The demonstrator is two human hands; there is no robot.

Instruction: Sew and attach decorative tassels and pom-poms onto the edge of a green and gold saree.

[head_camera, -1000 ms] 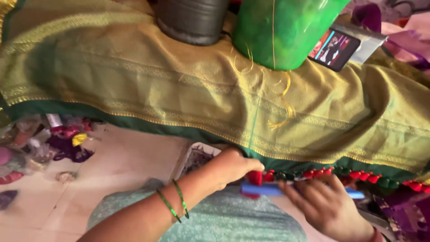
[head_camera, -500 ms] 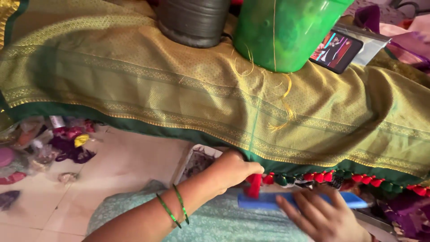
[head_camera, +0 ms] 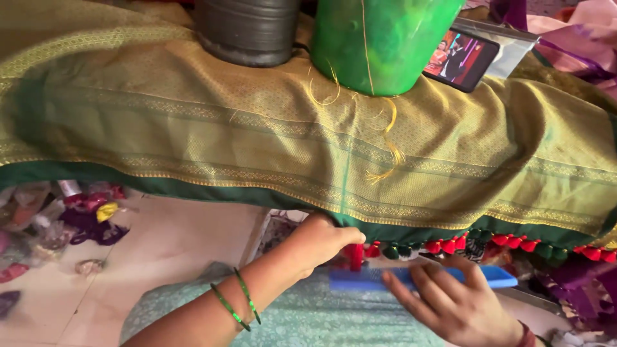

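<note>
Fingertips of the left hand pinch a red thread tassel at the dark green hem of the olive-gold woven silk cloth, low in the middle of the frame. The hand is curled into a loose fist, knuckles up, its forearm rising from the lower left with two thin green bangles at the wrist. Just right of it, the right hand lies palm down, fingers spread and pointing left, pressing flat on a blue plastic comb that lies level under the hem; it holds the comb down but does not close around it. A row of red and green tassels hangs along the hem toward the lower right. The cloth drapes across the whole upper frame. On it at top centre stand a grey ribbed metal pot and a translucent green plastic tub, with a phone with a lit screen leaning to the tub's right. Loose scraps of coloured fabric lie on the pale floor at the left.
</note>
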